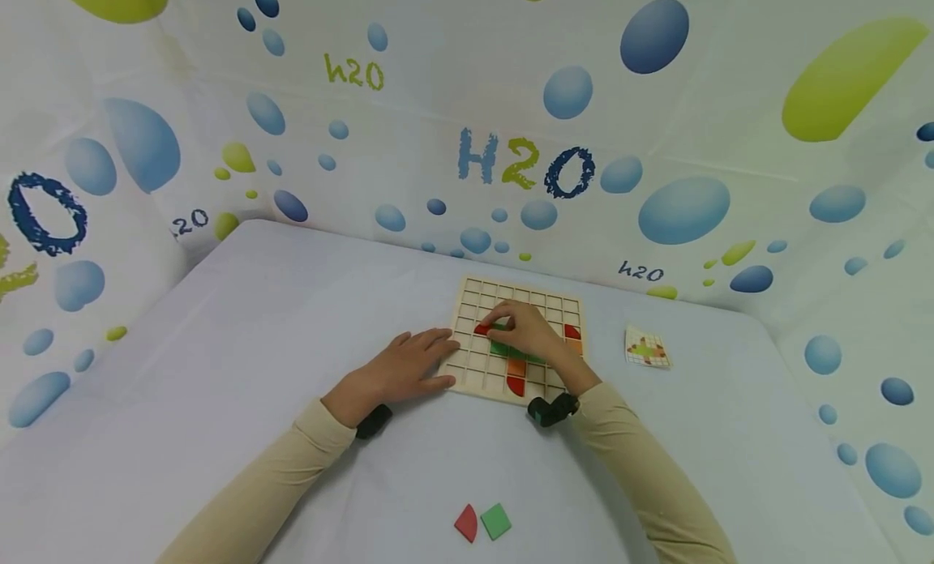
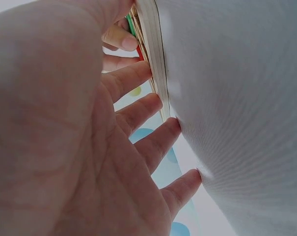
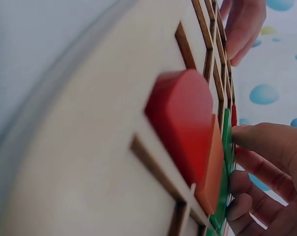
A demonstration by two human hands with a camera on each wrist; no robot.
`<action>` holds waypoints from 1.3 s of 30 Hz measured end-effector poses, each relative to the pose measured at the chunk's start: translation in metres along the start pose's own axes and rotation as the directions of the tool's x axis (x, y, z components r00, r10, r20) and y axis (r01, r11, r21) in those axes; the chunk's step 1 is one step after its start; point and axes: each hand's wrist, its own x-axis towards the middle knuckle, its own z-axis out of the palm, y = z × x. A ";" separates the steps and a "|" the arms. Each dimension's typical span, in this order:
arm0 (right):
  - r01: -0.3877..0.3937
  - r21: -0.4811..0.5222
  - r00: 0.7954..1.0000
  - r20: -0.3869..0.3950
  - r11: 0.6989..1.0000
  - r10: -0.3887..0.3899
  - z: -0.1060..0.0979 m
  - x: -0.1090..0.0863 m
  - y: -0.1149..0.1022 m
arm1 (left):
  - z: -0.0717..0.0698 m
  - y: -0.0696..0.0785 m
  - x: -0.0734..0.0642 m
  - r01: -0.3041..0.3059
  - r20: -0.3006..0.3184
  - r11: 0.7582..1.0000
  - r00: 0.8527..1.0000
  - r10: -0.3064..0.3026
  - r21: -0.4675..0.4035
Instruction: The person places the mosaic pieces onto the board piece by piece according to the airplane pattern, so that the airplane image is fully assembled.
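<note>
A square wooden grid board [image 1: 474,369] lies on the table with coloured flat pieces in its cells. My right hand [image 1: 527,329] is over it, thumb and forefinger pinching at a red quarter-circle piece [image 1: 481,330] on the left side of the pattern. Beside that piece are green pieces [image 1: 499,348], partly hidden under the hand. An orange piece [image 1: 516,367] and another red quarter-circle [image 1: 516,386] run toward the near edge. My left hand [image 1: 409,365] rests spread on the table, fingertips at the board's left edge; the left wrist view shows its straight fingers [image 2: 153,142].
Nearer me on the table lie a loose red quarter-circle [image 1: 466,523] and a green square [image 1: 496,522]. Right of the board is a small pattern card [image 1: 647,348]. A white printed backdrop [image 1: 438,102] stands behind and around the table.
</note>
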 end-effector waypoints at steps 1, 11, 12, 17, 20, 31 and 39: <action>0.000 -0.001 1.000 0.002 1.000 0.000 0.000 0.000 0.000 | 0.000 0.000 0.000 -0.002 -0.005 1.000 1.000 0.002 0.002; 0.023 0.003 1.000 0.016 1.000 -0.023 0.000 -0.001 0.000 | -0.001 -0.001 0.000 0.000 0.000 1.000 1.000 0.000 -0.005; 0.032 0.007 0.999 0.013 0.999 -0.032 0.000 -0.001 0.000 | -0.001 -0.001 0.000 0.002 0.000 1.000 1.000 -0.002 -0.004; 0.042 0.034 0.999 0.003 0.999 -0.042 0.002 -0.004 -0.001 | -0.001 -0.001 0.001 0.014 0.005 1.000 1.000 -0.014 -0.005; 0.026 0.044 1.000 0.016 0.999 -0.026 0.003 -0.006 -0.001 | -0.001 0.000 0.000 0.018 0.011 1.000 1.000 -0.018 -0.007; 0.048 0.092 0.998 0.039 0.995 -0.052 0.006 -0.016 -0.007 | 0.000 0.000 0.000 0.016 0.010 1.000 1.000 -0.016 -0.012; 0.034 0.115 0.995 0.094 0.993 -0.045 0.007 -0.028 -0.016 | 0.001 -0.002 0.000 0.007 -0.001 1.000 1.000 -0.007 -0.020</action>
